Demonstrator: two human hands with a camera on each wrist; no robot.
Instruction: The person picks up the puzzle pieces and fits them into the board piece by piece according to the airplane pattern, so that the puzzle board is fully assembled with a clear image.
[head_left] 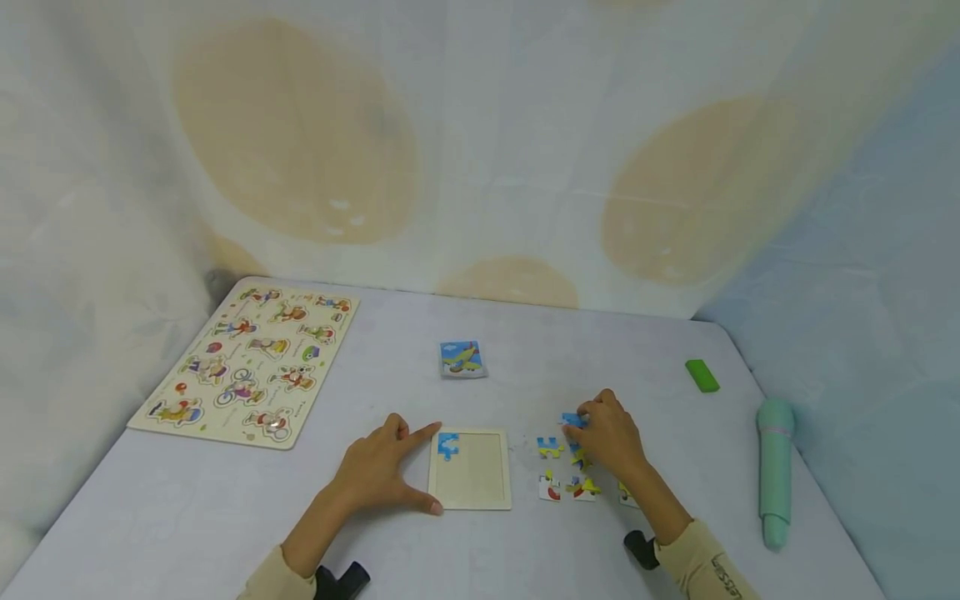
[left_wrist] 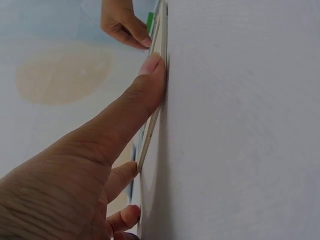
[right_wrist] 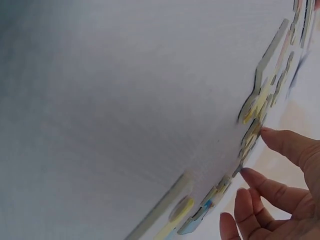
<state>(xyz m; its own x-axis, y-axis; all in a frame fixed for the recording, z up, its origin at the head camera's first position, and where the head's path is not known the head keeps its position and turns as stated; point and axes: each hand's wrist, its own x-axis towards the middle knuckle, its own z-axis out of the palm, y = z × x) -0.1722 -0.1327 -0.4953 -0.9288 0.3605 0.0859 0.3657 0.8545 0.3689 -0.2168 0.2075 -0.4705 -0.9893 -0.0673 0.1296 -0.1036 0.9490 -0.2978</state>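
Observation:
My left hand (head_left: 372,468) spreads its thumb and index finger along the left side of a square wooden puzzle tray (head_left: 470,504), touching its two left corners. In the left wrist view the straight thumb (left_wrist: 135,107) lies along the tray's near edge. A blue corner piece (head_left: 447,446) sits in the tray's upper left. Right of the tray, my right hand (head_left: 611,433) pinches a blue puzzle piece (head_left: 573,419) between thumb and fingers, close over the table. Around it lie several loose pieces, including a blue and yellow one (head_left: 550,447) and a red and white one (head_left: 549,487).
A large board with cartoon figures (head_left: 255,358) lies at the left back. Behind the tray is a small airplane picture block (head_left: 462,359). At the right lie a green block (head_left: 702,376) and a mint-green tube (head_left: 776,475) near the table edge.

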